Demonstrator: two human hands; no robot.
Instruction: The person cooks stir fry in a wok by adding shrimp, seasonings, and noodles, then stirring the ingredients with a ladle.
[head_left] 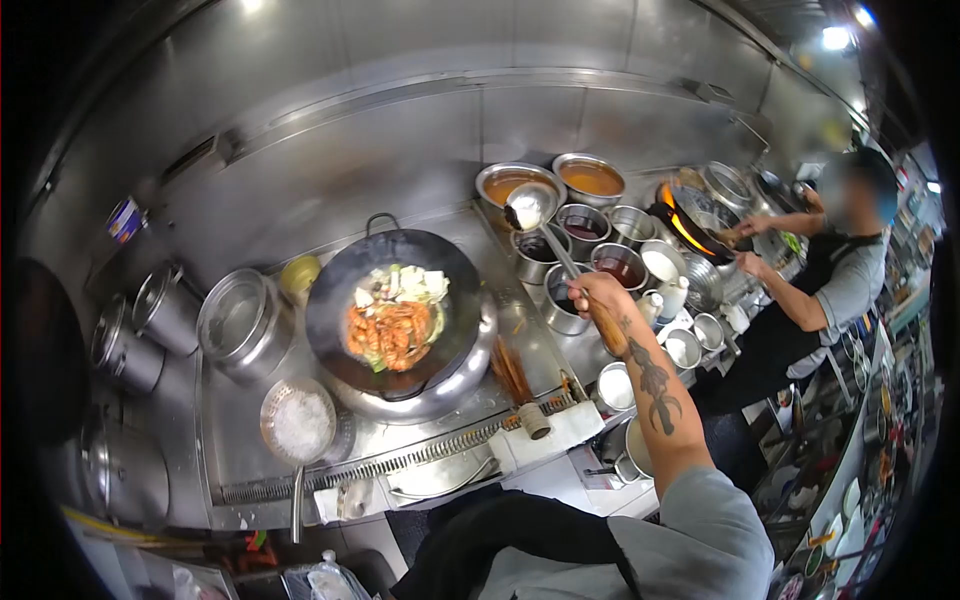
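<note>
My right hand (600,291) is closed around the wooden handle of a ladle (534,208), whose metal bowl hangs over the sauce containers near a steel bowl of brown liquid (505,180). Left of it, a black wok (330,310) sits on the round burner and holds reddish-orange pieces (393,335) with pale chopped vegetables (405,284). My left hand is not in view. Below the wok at the left, a strainer (303,420) holding something white rests with its handle toward me.
Lidded steel pots (130,345) stand at the left. A bamboo brush (512,375) lies on the stove's front right. Several sauce pots (583,222) line the right side. Beyond them, a co-worker (830,270) holds a wok (695,225) with flames beside it.
</note>
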